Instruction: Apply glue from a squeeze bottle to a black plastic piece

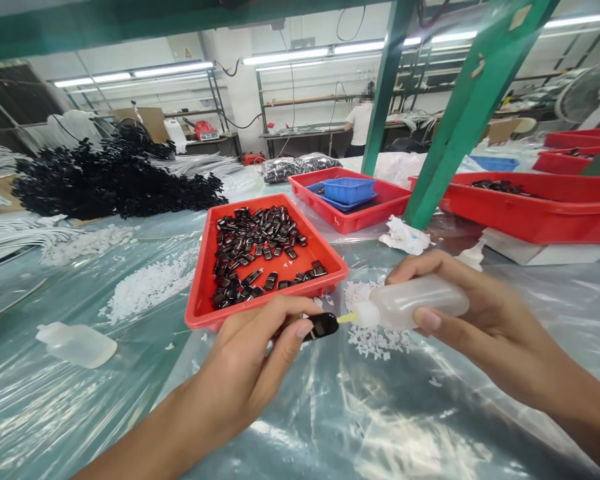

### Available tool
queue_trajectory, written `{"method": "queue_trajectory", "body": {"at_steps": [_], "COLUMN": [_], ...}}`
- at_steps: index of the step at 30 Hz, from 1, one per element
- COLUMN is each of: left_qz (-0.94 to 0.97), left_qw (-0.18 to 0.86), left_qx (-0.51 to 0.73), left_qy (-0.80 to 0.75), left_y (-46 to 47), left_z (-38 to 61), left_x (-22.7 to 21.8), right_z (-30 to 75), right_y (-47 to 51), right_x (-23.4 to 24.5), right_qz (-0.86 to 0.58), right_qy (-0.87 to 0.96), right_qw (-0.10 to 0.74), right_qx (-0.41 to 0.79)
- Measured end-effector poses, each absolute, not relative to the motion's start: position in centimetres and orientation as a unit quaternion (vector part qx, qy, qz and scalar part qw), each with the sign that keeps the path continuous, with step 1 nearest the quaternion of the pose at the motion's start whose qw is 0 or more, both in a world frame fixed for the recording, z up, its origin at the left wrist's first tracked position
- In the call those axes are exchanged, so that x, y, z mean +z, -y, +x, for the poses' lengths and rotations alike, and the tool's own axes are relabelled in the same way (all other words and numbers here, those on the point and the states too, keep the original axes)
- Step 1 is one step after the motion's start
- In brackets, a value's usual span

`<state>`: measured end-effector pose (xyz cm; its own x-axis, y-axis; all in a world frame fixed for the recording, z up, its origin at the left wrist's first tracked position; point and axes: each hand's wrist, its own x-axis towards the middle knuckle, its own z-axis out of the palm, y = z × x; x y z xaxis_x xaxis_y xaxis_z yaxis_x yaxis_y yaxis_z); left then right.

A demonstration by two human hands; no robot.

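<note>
My left hand (260,353) pinches a small black plastic part (321,326) between thumb and fingers, just in front of a red tray (206,293) full of several similar black parts (253,250). My right hand (460,313) grips a translucent squeeze bottle (413,303) lying sideways, its yellow nozzle tip (347,318) touching the end of the black part. Both hands hover over the plastic-covered table (300,413).
A second squeeze bottle (77,343) lies at the left. Piles of small white pieces (145,287) and black cable bundles (110,177) sit at the left. More red trays (350,217) (540,213), a blue bin (349,189) and a green post (460,113) stand behind. A person (360,123) works far back.
</note>
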<state>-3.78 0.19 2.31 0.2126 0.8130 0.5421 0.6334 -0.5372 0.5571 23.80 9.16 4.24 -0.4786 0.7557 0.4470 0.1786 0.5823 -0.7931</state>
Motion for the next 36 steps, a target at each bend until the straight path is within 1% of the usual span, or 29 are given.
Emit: {"method": "queue_trajectory", "body": {"at_steps": [12, 29, 36], "left_qz": [0.779, 0.788, 0.797], "left_qw": [0.069, 0.077, 0.089], "left_qx": [0.411, 0.388, 0.389], "left_qy": [-0.468, -0.472, -0.454], "left_y": [-0.2, -0.1, -0.1], "left_z": [-3.8, -3.8, -3.8], "left_x": [2.1, 2.7, 2.5], "right_z": [23.5, 23.9, 23.9], "right_y": [-8.9, -9.3, -9.2], "right_x": [4.7, 5.3, 5.3], "right_qz": [-0.287, -0.289, -0.285], "right_qy": [0.784, 0.802, 0.802], "right_qw": [0.420, 0.402, 0.398], "right_qx": [0.355, 0.333, 0.342]}}
